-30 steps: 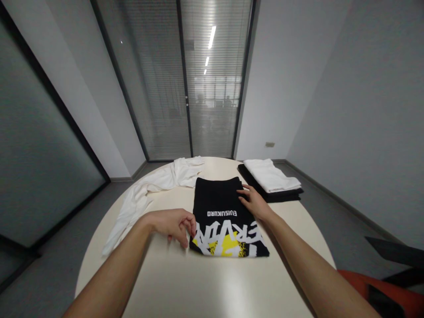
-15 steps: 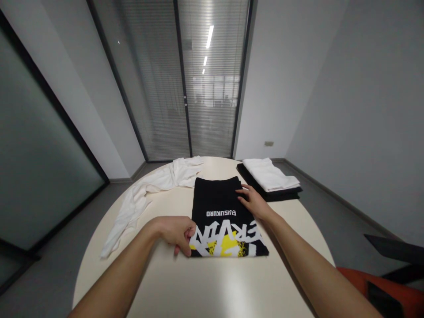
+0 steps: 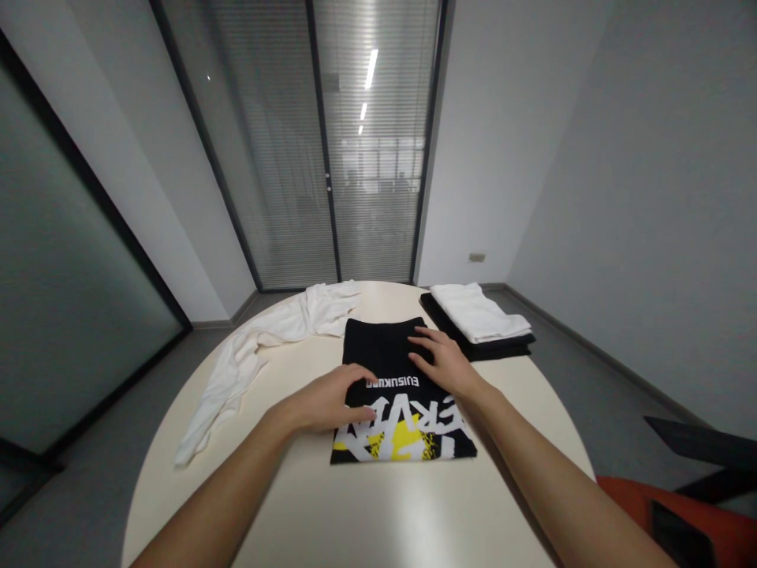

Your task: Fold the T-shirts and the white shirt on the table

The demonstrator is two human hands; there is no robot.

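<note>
A folded black T-shirt with white lettering and a yellow patch lies flat in the middle of the table. Over its left edge is my left hand, thumb and fingers spread apart on the printed side. My right hand rests at the shirt's upper right edge, its fingers stretched out over the black cloth. Neither hand grips the fabric. Part of the lettering is covered by my left fingers.
The round cream table carries a crumpled white garment along its left edge. At the back right, a folded white garment lies on folded black cloth. An orange and black chair stands at the lower right.
My left hand has let go of the shirt's lower left edge, opened, and moved up and right onto the print. My right hand has shifted slightly inward over the cloth.
</note>
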